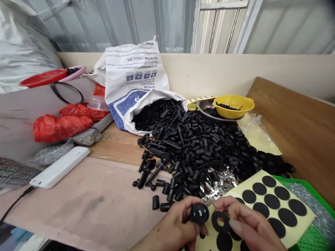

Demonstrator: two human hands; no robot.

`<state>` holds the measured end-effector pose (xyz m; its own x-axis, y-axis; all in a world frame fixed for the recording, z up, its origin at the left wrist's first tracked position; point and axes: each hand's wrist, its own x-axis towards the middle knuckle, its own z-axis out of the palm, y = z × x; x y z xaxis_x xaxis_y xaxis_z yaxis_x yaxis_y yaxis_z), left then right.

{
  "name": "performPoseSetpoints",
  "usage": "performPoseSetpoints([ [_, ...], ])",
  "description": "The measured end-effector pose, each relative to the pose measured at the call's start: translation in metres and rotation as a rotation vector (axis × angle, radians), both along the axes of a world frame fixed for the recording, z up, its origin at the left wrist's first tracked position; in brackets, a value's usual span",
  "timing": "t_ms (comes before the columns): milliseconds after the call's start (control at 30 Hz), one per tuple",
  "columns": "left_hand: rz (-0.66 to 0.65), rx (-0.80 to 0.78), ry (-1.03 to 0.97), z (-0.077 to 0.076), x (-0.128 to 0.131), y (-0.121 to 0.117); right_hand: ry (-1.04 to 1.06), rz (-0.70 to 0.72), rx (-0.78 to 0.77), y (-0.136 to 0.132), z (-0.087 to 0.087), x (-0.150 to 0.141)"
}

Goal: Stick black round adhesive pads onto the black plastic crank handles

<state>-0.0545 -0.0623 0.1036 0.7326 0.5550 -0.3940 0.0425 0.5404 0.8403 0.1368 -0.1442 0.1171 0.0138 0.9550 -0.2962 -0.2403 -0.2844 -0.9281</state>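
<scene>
At the bottom edge, my left hand (174,228) is closed around a small black round-headed plastic part (199,213). Beside it, my right hand (247,226) pinches a flat black ring-shaped pad (220,222) between thumb and fingers, close to the part's head. Under both hands lies a yellowish backing sheet (288,223) carrying several black round pads. Just beyond my hands spreads a large heap of black plastic parts (201,146), spilling from an open white and blue sack (136,87).
A yellow bowl (233,106) sits in a metal dish (202,104) at the back. A green tray (318,232) of small metal pieces lies at the right. A white power bank (60,166), red bags (61,126) and a grey bag stand at the left.
</scene>
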Motion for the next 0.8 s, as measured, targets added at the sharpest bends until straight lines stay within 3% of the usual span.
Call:
performPoseSetpoints([
  [267,-0.047,0.051,0.050,0.010,0.006,-0.002,-0.110,0.056,0.000,0.005,0.011,-0.011],
  [800,-0.130,0.202,0.039,0.012,-0.004,-0.002,-0.240,0.057,0.048,0.007,0.003,-0.013],
])
